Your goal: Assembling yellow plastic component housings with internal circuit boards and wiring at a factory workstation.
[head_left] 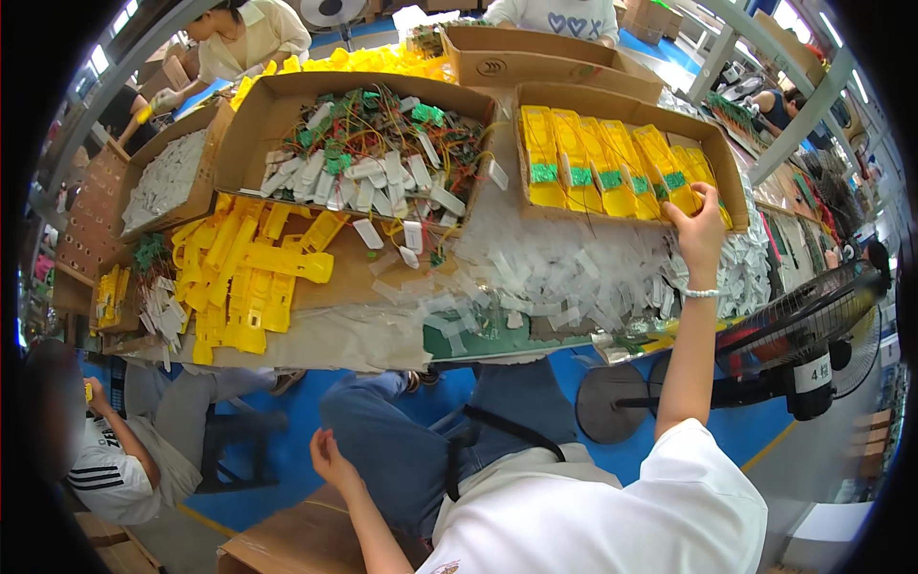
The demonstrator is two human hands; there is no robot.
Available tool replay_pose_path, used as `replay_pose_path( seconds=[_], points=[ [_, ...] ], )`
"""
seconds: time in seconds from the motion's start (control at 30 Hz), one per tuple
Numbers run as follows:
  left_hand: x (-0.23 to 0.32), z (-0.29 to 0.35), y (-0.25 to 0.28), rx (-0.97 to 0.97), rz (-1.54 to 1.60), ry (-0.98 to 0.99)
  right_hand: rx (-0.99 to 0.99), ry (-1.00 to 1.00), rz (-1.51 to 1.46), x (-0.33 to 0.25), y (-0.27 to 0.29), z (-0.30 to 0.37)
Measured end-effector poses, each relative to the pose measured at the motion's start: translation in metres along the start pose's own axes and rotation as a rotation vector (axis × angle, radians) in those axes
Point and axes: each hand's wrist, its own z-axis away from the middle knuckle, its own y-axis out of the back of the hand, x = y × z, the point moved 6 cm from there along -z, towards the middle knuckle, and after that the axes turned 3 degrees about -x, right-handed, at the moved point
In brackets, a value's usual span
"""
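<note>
At the far right of the surface [402, 335], the right hand [696, 230] reaches out at full arm's length and rests its curled fingers on the near right corner of a shallow cardboard box [727, 172], touching the last of the yellow holders [612, 163] packed inside; whether it pinches one or only presses on it I cannot tell. These holders lie side by side in a row, each with its long axis running from near to far and a green part across its middle. The left hand [330, 459] is well apart from them, low and near by the person's knee beside a cardboard box [287, 540], fingers loosely curled with nothing in them. Loose white tags [564, 277] are heaped on the surface just nearer than the box of holders.
</note>
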Motion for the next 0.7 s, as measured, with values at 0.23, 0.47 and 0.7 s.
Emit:
replay_pose_path(
  seconds=[0.23, 0.47, 0.7],
  points=[
    [-0.124, -0.003, 0.088, 0.348, 0.091, 0.214, -0.350, 0.010, 0.045, 0.005, -0.009, -0.005],
    [-0.197, -0.017, 0.230, 0.448, -0.362, 0.134, -0.087, 0.302, 0.315, -0.079, 0.001, -0.010],
    [0.140, -0.060, 0.302, 0.917, -0.128, -0.614, -0.206, 0.784, -0.342, -0.275, -0.072, -0.020]
  ],
)
